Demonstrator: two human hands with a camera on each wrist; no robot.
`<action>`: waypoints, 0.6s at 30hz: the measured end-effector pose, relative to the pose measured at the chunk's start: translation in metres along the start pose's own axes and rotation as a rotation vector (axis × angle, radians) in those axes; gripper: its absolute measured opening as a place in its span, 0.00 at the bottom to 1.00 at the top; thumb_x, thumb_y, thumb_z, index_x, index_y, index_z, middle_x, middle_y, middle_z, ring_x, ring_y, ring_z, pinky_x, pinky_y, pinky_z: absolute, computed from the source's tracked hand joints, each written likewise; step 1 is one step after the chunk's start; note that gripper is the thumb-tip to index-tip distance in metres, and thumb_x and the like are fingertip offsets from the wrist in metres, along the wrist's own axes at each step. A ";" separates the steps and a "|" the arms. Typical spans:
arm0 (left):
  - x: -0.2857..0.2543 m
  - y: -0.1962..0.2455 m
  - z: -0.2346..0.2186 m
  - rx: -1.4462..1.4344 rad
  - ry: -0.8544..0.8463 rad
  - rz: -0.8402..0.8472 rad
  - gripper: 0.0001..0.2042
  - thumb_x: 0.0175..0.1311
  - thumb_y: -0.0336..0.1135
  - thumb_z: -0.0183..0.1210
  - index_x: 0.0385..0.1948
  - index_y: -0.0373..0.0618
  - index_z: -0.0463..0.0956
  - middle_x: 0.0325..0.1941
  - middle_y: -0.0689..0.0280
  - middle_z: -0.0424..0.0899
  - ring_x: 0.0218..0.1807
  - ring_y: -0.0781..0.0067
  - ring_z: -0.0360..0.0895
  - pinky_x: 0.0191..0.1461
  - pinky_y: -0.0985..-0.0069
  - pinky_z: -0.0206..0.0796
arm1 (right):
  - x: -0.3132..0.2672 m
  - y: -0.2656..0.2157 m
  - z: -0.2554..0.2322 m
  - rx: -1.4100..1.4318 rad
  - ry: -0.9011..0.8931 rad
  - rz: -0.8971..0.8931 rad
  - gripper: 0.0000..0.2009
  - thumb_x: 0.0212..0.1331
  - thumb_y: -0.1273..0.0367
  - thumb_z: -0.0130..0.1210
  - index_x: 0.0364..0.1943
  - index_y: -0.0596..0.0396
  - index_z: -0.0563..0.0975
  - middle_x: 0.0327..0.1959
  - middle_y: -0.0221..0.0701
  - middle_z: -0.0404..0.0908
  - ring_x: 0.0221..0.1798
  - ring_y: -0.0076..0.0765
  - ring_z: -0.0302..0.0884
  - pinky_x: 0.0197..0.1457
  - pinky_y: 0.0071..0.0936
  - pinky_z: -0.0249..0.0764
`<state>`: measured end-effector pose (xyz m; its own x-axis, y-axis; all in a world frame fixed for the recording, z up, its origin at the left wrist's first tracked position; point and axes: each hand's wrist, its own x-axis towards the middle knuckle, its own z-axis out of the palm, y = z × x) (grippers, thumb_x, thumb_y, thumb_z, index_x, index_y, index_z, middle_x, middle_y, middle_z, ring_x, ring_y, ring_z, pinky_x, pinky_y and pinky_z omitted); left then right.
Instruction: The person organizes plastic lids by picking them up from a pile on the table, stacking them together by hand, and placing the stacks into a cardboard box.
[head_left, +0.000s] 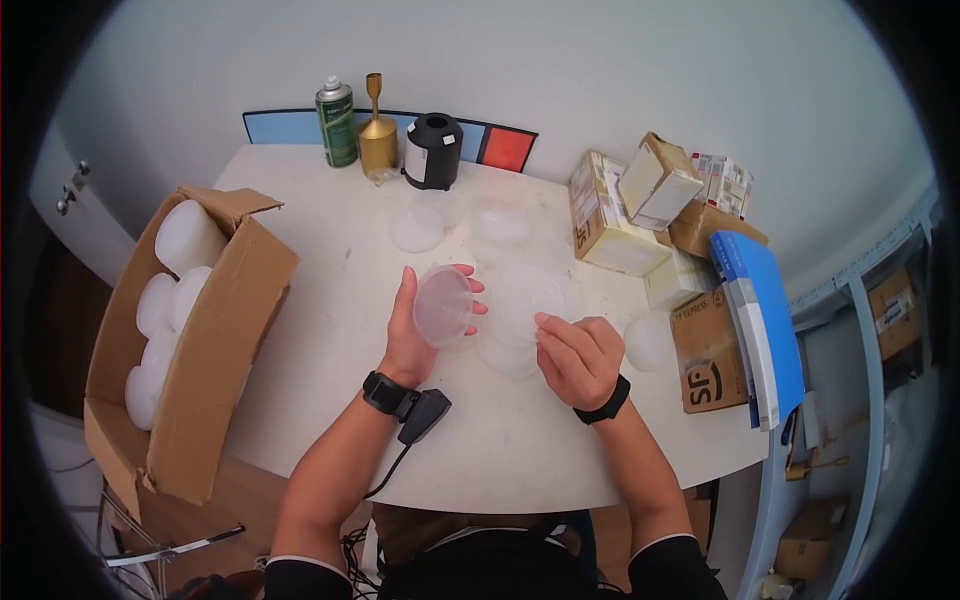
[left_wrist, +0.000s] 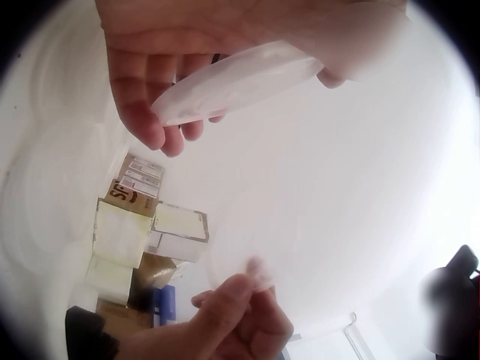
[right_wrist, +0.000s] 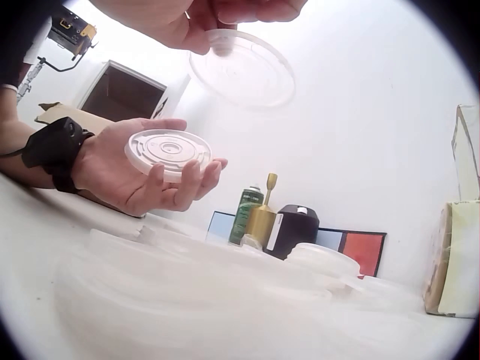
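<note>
A round translucent plastic lid [head_left: 443, 306] lies across my left hand [head_left: 402, 340], its ringed face turned up. In the right wrist view the fingers of that hand curl up around the edge of this lid [right_wrist: 170, 150]. My right hand [head_left: 582, 360] pinches a second, clear lid by its rim between thumb and fingers. This clear lid [right_wrist: 247, 75] hangs tilted below the fingertips in the right wrist view and is faint in the head view. More clear round lids [head_left: 500, 225] lie on the white table [head_left: 330, 400] around and beyond the hands.
An open cardboard box [head_left: 225, 370] with several white round tubs [head_left: 190, 237] stands on the left. A green spray can [head_left: 337, 125], a brass-coloured object [head_left: 378, 145] and a black cylinder [head_left: 433, 152] line the back. Cartons [head_left: 620, 225] and a blue folder [head_left: 755, 320] fill the right side.
</note>
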<state>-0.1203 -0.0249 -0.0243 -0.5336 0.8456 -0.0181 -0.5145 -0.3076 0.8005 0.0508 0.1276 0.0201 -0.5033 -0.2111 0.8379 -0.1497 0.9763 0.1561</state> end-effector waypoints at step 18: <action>-0.009 -0.023 0.014 0.053 -0.108 0.175 0.34 0.77 0.67 0.38 0.63 0.43 0.68 0.59 0.63 0.78 0.61 0.70 0.75 0.65 0.70 0.67 | -0.010 -0.042 0.016 0.189 -0.112 0.220 0.13 0.37 0.80 0.68 0.30 0.56 0.79 0.46 0.32 0.85 0.31 0.35 0.77 0.33 0.30 0.72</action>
<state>-0.0939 -0.0192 -0.0345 -0.5353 0.8239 0.1860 -0.3825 -0.4328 0.8164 0.0480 0.0883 -0.0034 -0.6303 -0.0098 0.7763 -0.1771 0.9754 -0.1314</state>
